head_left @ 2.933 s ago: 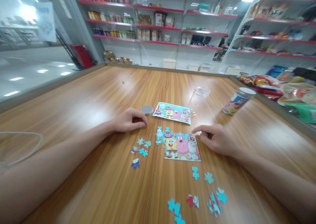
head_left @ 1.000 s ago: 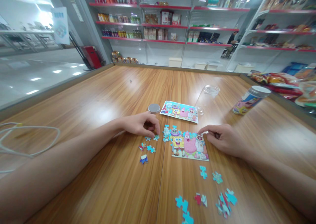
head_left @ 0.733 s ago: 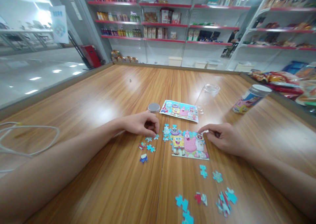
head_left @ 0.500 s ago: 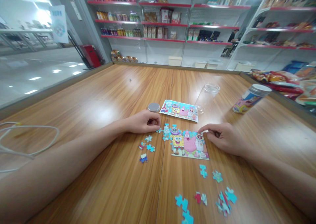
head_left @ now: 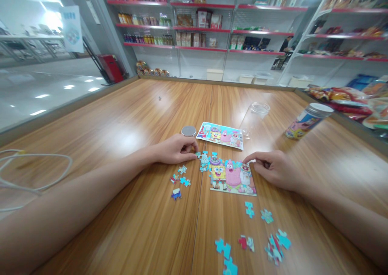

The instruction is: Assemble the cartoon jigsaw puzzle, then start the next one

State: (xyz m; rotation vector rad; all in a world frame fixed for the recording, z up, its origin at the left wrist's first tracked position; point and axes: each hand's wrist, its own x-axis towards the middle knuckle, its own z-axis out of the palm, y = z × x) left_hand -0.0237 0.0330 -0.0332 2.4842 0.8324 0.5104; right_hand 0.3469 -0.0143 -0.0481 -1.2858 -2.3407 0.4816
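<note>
A partly built cartoon jigsaw (head_left: 232, 178) lies on the wooden table (head_left: 136, 117). My left hand (head_left: 177, 149) is curled, its fingertips pinching a small teal puzzle piece (head_left: 198, 155) right at the jigsaw's upper left corner. My right hand (head_left: 273, 171) rests with bent fingers on the jigsaw's upper right edge, index fingertip pressing down there. Loose pieces (head_left: 181, 177) lie just left of the jigsaw, and several more loose pieces (head_left: 254, 238) are scattered nearer to me.
A printed reference picture (head_left: 220, 135) lies beyond the jigsaw, with a silver lid (head_left: 188, 131) to its left and an empty clear jar (head_left: 256, 117) to its right. A labelled jar (head_left: 306, 121) stands far right. A white cable (head_left: 30, 170) loops at left. Shop shelves line the back.
My left hand picked a teal piece from the loose group at left and carried it right to the jigsaw's upper left corner. My right hand stayed on the jigsaw's edge.
</note>
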